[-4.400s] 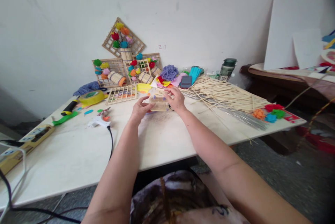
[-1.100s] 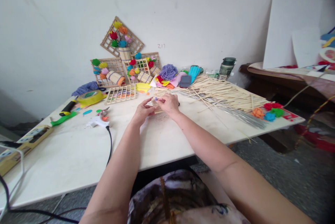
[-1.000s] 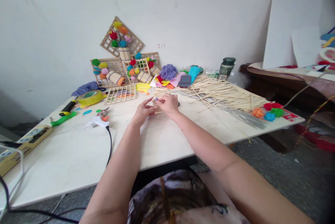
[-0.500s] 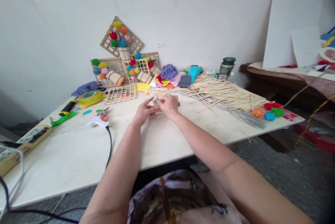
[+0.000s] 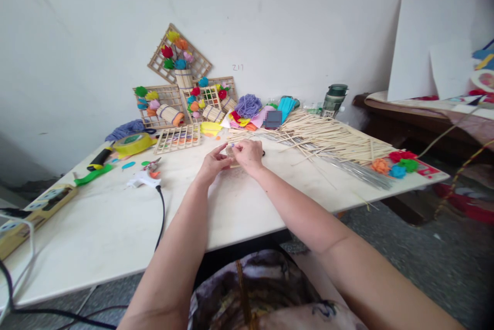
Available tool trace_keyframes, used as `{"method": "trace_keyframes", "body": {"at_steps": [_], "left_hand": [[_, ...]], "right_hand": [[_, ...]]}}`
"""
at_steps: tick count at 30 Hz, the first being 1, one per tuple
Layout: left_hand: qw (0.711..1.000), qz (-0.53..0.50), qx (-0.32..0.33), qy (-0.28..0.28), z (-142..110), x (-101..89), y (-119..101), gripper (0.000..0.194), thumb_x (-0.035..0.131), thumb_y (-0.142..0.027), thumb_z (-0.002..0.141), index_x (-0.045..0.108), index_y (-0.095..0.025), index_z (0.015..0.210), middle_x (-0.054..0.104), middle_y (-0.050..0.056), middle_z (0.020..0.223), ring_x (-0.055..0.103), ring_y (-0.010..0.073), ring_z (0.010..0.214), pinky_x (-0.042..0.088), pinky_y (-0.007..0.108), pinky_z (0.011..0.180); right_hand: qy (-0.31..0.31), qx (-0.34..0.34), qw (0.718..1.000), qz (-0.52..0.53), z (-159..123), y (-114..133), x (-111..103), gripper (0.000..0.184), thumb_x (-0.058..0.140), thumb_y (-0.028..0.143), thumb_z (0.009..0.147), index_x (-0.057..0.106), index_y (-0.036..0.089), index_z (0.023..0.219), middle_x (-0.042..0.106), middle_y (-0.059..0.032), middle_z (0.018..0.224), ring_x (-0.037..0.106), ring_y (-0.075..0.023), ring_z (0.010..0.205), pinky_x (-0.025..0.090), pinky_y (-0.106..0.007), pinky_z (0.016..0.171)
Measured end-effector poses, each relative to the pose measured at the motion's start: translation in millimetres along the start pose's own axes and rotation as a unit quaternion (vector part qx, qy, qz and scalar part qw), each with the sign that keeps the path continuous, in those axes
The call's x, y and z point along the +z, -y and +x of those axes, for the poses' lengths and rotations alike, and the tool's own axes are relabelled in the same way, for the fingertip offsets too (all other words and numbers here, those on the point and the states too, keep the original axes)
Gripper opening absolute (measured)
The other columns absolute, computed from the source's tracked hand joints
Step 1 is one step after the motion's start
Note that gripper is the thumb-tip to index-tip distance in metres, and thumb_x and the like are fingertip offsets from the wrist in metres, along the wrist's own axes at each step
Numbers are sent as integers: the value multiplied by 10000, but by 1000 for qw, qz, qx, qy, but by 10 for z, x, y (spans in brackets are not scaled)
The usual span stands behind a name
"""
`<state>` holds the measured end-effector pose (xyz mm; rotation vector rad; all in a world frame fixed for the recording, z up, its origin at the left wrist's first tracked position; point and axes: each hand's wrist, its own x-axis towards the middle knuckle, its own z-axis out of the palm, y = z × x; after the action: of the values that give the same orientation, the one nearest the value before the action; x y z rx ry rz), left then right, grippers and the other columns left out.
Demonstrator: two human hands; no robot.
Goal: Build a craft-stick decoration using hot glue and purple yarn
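Observation:
Over the middle of the table, both hands meet at a small pale stick bundle (image 5: 230, 153) with a bit of purple yarn at its top. My left hand (image 5: 212, 163) grips its left side between thumb and fingers. From the other side, my right hand (image 5: 249, 156) pinches near the yarn, its fingertips pressed together. Much of the bundle is hidden behind the fingers. Left of my hands lies a white glue gun (image 5: 144, 180) with a black cord. Thin wooden sticks (image 5: 328, 137) are heaped to the right, beside grey metal wires (image 5: 357, 170).
Lattice panels with felt flowers and stick pots (image 5: 184, 79) lean on the wall. Purple yarn (image 5: 248, 106) sits at the back. Yellow tape (image 5: 133, 145), a utility knife (image 5: 101, 158) and a power strip (image 5: 40, 214) line the left edge; a dark green bottle (image 5: 335, 99) stands back right.
My fingers have shifted very slightly around the stick bundle, which shows a little more between them. Everything else on the table stays in place.

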<state>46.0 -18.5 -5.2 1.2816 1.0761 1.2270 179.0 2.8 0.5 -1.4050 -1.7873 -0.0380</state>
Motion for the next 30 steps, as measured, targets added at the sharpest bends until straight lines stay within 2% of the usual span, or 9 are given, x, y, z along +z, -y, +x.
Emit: {"method": "trace_keyframes", "body": {"at_steps": [4, 14, 23, 27, 30], "left_hand": [[1000, -2, 13, -9, 0, 16, -3, 966, 825, -275, 445, 465, -91, 1322, 567, -49, 573, 513, 87, 551, 476, 259, 601], [998, 14, 46, -46, 38, 18, 29, 851, 816, -241, 447, 547, -144, 1248, 551, -45, 681, 508, 73, 569, 486, 256, 583], [997, 5, 44, -57, 17, 27, 7, 934, 821, -289, 461, 476, -126, 1313, 561, -38, 686, 511, 78, 591, 484, 252, 600], [997, -20, 40, -56, 1, 15, 2, 995, 828, -303, 463, 423, -108, 1351, 567, -42, 649, 525, 88, 594, 476, 255, 612], [997, -35, 39, -56, 1, 1, 7, 1015, 837, -309, 448, 420, -114, 1353, 576, -43, 642, 535, 90, 588, 475, 261, 621]], "right_hand": [[10, 10, 1000, -11, 7, 22, 0, 182, 540, 232, 777, 692, 198, 683, 715, -22, 789, 600, -171, 759, 304, -313, 730], [20, 22, 1000, 2, 9, 44, -31, 167, 539, 235, 795, 686, 204, 722, 714, -18, 782, 612, -172, 768, 331, -300, 742], [11, 100, 995, 9, 29, 31, -45, 208, 604, 413, 758, 638, 208, 750, 697, -30, 757, 633, -202, 778, 396, -327, 785], [20, 87, 993, 76, 50, -13, -18, 193, 627, 370, 731, 644, 213, 842, 695, -13, 765, 636, -184, 759, 416, -320, 795], [28, 103, 983, 148, 71, -51, 10, 182, 610, 367, 728, 646, 221, 831, 691, 6, 754, 629, -165, 722, 429, -303, 778]]}}
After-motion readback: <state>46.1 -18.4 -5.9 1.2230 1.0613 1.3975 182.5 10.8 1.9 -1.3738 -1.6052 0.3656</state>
